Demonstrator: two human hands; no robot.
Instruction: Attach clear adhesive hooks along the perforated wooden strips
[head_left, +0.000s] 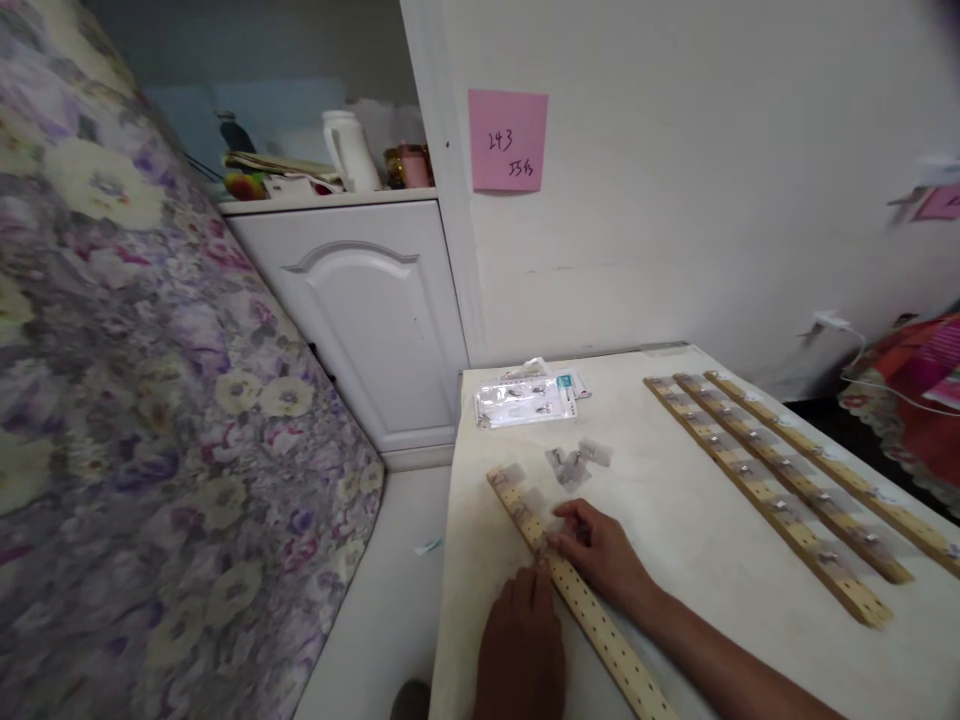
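Note:
A pale wooden strip (600, 625) with rows of small holes lies slanting across the white table. Clear plastic pieces (529, 502) with small metal parts sit along its far end. My left hand (523, 630) is at the strip's left edge, fingers pressed together, fingertips at a small clear piece on the strip. From the right, my right hand (600, 555) reaches to the same spot with curled fingers; its thumb and fingertips meet the strip's edge and the clear piece. Exactly what is between the fingertips is blurred. Several loose clear pieces with metal hooks (574, 465) lie just beyond.
Three similar wooden strips with clear pieces (757, 485) lie at the right. Clear blister packaging (525, 400) rests near the table's back. A white cabinet (360, 320) and floral curtain (187, 400) stand left. A pink note (508, 140) hangs on the wall.

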